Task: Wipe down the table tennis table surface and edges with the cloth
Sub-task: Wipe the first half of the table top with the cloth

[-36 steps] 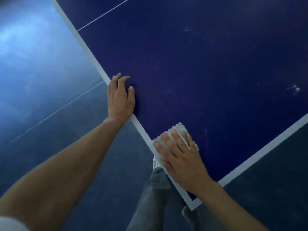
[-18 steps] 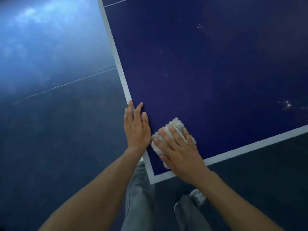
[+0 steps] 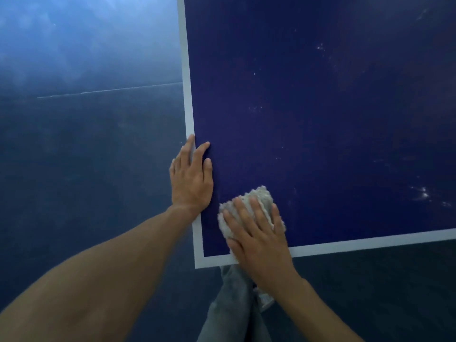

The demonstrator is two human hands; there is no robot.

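Observation:
The dark blue table tennis table (image 3: pixel 320 119) fills the upper right, with a white border line along its left edge and near edge. Its near-left corner lies at the bottom centre. My right hand (image 3: pixel 259 238) lies flat with straight fingers on a bunched pale grey cloth (image 3: pixel 259 196), pressing it onto the surface just inside that corner. My left hand (image 3: pixel 191 178) rests flat on the table's left edge, fingers straight, a little ahead of the cloth. Small white specks dot the surface further right.
A dark blue floor (image 3: pixel 86 156) with a thin pale seam spreads to the left and below the table. My legs in grey trousers (image 3: pixel 229 309) and a shoe stand just under the table's corner.
The view has swung so the table corner sits squarer. My left hand has slid back along the left edge toward the corner. The cloth under my right hand has stayed near the corner.

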